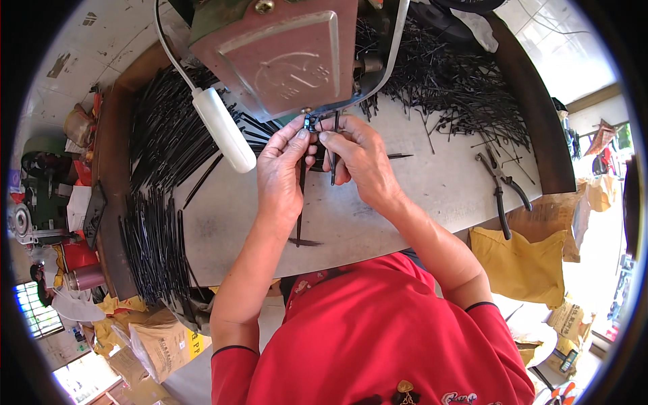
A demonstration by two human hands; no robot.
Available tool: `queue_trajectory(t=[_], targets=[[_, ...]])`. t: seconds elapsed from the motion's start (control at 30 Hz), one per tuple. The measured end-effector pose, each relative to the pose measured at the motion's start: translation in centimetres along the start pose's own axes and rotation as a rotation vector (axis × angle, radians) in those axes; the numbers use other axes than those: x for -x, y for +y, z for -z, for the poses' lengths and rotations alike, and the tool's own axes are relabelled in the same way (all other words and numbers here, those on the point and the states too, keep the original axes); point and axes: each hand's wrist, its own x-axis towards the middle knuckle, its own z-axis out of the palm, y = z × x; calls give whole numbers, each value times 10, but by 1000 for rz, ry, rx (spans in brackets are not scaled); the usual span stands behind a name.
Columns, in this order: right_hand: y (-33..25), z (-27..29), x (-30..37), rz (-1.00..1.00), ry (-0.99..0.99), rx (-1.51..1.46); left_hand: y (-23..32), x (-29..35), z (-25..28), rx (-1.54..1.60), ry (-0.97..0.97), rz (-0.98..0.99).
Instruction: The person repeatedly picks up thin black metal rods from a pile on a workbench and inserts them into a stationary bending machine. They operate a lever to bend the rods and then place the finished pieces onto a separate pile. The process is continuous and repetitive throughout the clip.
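Observation:
My left hand (280, 172) is closed, pinching a thin black rod (300, 209) near its upper end. That rod hangs down between my forearms. At the fingertips is a small dark fitting (311, 123), just under the machine's pinkish-red cover (283, 64); how it joins the rod is hidden. My right hand (364, 158) is also closed, with a second black rod (333, 160) upright in its fingers, thumb and index finger beside the fitting. The two hands almost touch.
Bundles of black rods (155, 243) line the table's left side. Thinner black pieces (445, 94) are heaped at the back right. Black-handled pliers (499, 185) lie on the right edge of the metal tabletop (418, 196). A white lamp (225, 131) hangs left of the machine.

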Motion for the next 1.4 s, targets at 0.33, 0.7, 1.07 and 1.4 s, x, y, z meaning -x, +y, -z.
queue_trajectory(t=[0.33,0.7,1.07,1.4], targets=[[-2,-3,1,-17,-17,-35,-5,-2,-1,-24,-6,-41],[-3,-7,5,62,22,126,-11,0,-4,85,-12,-51],[0,-8,5,83,40,125,-10,2,-6,74,-13,-58],[8,-12,2,87,74,91,-8,3,-7,121,-4,-5]])
